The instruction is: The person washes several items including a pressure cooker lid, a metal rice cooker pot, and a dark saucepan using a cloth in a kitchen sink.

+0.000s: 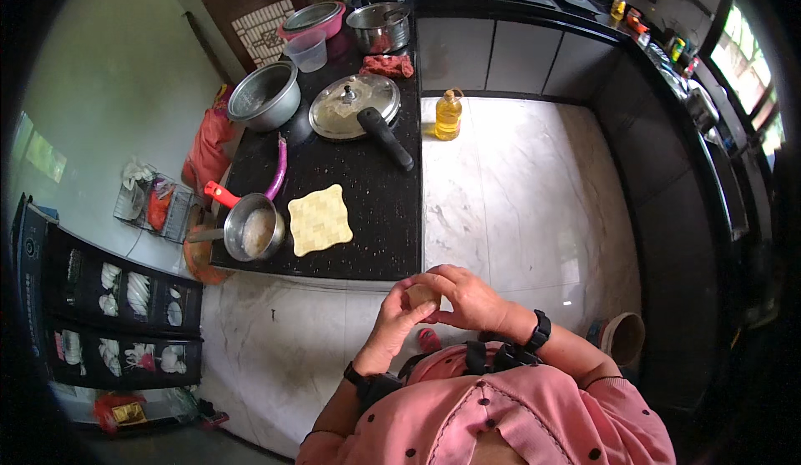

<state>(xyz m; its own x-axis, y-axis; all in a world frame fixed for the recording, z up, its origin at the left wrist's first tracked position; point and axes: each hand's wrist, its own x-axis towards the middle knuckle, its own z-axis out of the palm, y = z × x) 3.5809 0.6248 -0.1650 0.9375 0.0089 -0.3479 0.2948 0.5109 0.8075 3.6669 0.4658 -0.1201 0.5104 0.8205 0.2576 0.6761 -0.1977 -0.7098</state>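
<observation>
**Person shaping a small pale lump above a kitchen floor**

A white marble floor (517, 206) fills the middle of the kitchen. A long black worktop (375, 206) runs away from the person, who stands at its near end in a pink dotted top.

On the worktop, from the far end: a steel pot (380, 27), a red cloth (388, 65), a steel bowl (264, 95), and a round pan lid (346, 106) with a black handle. Nearer lie a square yellow woven mat (319, 219) and, just beside it, a small steel saucepan (250, 227) with a red handle. A bottle of yellow oil (448, 114) stands on the floor against the worktop's edge.

Both hands meet in front of the chest, just past the worktop's near edge. The left hand (390, 325) and right hand (467, 298), each with a dark wristband, are cupped together around a small pale lump (422, 295), fingers closed on it from both sides.
</observation>
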